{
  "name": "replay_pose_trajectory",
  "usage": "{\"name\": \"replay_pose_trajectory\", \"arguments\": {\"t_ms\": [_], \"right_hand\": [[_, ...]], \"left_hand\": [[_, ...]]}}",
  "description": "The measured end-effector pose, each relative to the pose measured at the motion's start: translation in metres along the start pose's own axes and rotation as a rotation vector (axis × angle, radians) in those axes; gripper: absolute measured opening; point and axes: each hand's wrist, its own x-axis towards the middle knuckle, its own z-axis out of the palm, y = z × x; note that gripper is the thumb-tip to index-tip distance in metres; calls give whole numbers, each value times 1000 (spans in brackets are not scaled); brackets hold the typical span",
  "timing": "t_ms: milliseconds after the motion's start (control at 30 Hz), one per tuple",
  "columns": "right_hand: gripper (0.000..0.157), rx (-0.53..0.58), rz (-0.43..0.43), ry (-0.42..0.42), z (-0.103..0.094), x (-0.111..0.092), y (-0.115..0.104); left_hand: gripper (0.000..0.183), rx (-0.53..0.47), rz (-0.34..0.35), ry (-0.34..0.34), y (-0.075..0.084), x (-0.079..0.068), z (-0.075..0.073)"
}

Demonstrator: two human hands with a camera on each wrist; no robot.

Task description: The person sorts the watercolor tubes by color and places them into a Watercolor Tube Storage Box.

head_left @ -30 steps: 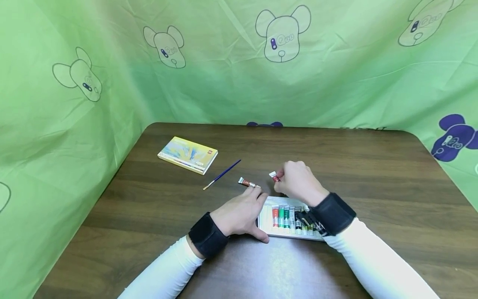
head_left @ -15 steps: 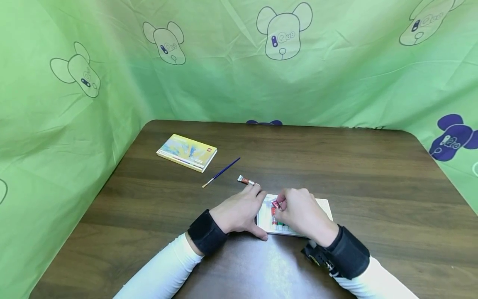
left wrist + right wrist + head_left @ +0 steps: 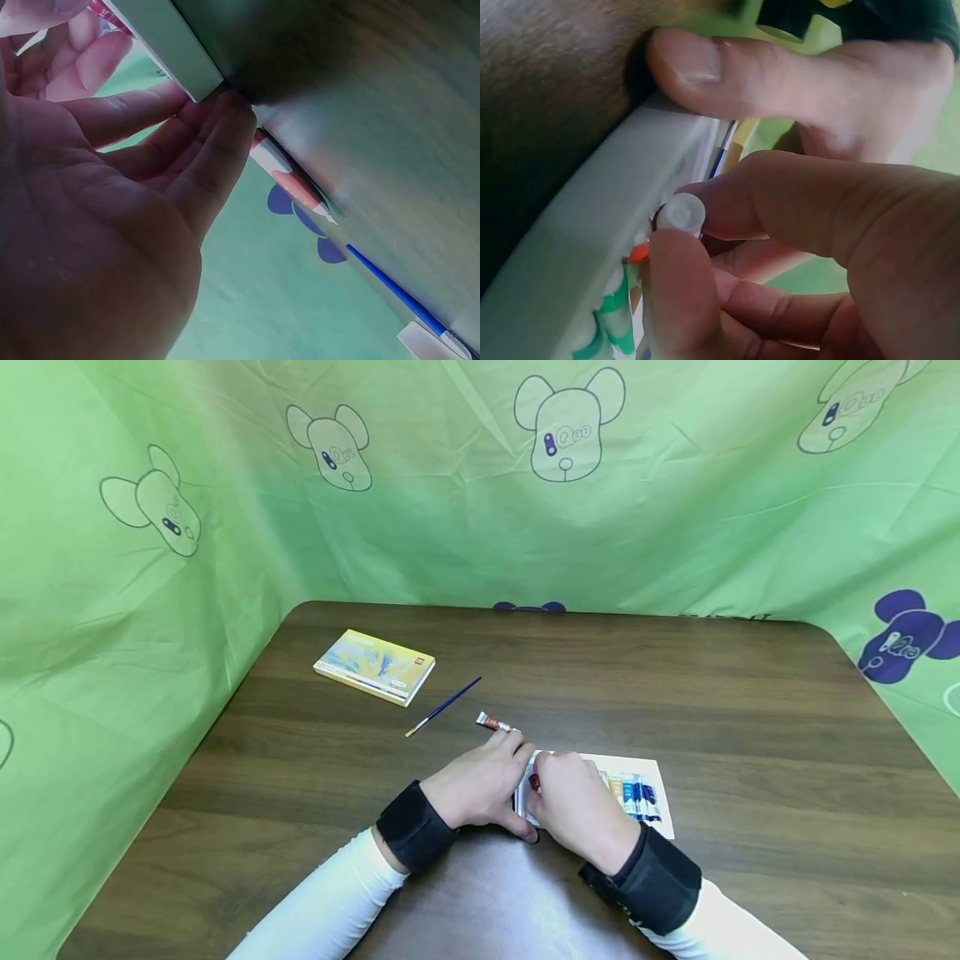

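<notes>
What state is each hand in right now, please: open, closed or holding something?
Left hand: open, touching the end of the white paint-tube tray.
Right hand: closed, pinching a dark red paint tube.

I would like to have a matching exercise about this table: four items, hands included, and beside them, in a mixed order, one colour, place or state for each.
1. Paintbrush
2. Flat box
3. Left hand
4. Right hand

A. Touches the left end of the white tray
B. Pinches a white-capped tube
C. Blue handle
D. Yellow and pale blue top

Right pairs: 1-C; 2-D; 3-A; 4-B
</notes>
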Motion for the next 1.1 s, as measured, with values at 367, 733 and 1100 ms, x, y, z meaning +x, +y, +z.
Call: {"name": "replay_pose_trajectory", "arguments": {"t_ms": [367,733,1100], "right_hand": [[11,-24,-2,62,5,-4,-1],[18,44,-45,-70,-5,-6,8],[10,79,-193,-172,-15,-4,21]], "left_hand": [[85,7,-14,-38,2,3,-4],[84,25,0,-42,4,5,-5],[91,51,8,-51,3,6,-7]]}}
